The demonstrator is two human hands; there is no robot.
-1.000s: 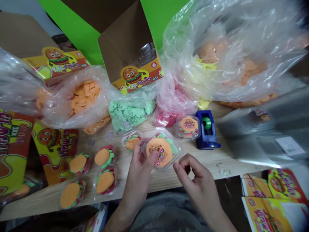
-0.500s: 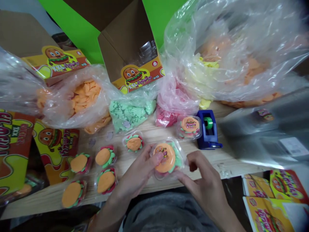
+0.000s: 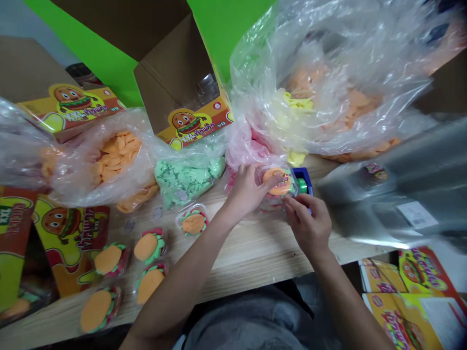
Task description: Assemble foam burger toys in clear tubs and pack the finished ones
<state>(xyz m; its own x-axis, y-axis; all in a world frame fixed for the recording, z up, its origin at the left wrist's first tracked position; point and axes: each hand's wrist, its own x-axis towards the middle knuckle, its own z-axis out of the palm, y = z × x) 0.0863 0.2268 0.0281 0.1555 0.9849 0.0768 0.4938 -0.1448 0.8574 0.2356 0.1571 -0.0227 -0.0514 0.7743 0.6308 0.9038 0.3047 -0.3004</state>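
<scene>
Together, left hand (image 3: 246, 187) and right hand (image 3: 310, 226) grip a stickered burger pack (image 3: 279, 182) beside a tape dispenser (image 3: 302, 174); a box (image 3: 193, 125) reads "XXL".

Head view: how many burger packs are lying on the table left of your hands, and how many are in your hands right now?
Burger packs on the wooden table, left of the hands: 5
Burger pack in the hands: 1
Total: 6 (anything beneath the held pack is hidden)
</scene>
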